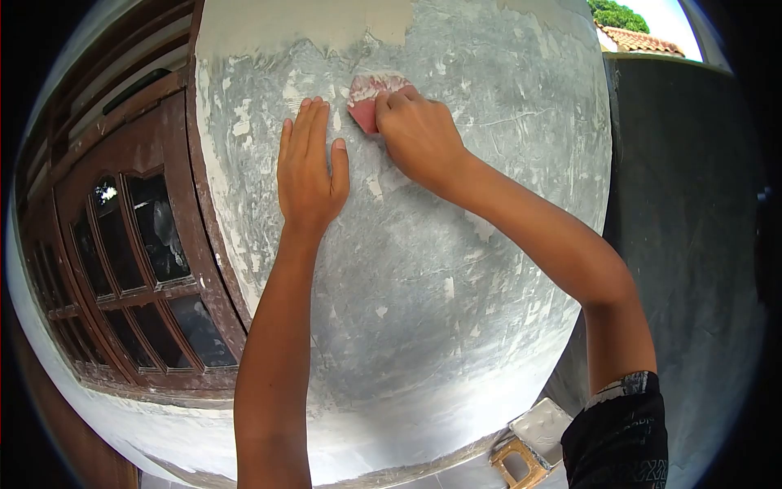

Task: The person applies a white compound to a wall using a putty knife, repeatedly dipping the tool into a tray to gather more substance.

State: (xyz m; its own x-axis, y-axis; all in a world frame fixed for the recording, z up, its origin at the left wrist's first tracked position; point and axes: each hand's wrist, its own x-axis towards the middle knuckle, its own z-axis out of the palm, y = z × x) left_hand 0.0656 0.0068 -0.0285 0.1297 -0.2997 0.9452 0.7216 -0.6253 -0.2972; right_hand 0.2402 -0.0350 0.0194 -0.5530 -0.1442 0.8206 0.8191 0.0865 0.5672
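Observation:
My right hand (419, 137) is closed on a red putty scraper (364, 116), whose upper edge is smeared with whitish putty. The scraper is against the upper part of a grey wall (407, 269) that carries pale streaks and patches. Just left of it, my left hand (311, 167) lies flat on the same wall, fingers pointing up and thumb apart, with nothing in it. Above both hands runs a band of smooth beige coating (305, 24) with a ragged lower edge.
On the left is a brown wooden window (134, 244) with glass panes. A dark wall (684, 244) stands at the right. Low down at the right, a pale container (542, 428) sits by a small wooden stool (519, 464) on the tiled floor.

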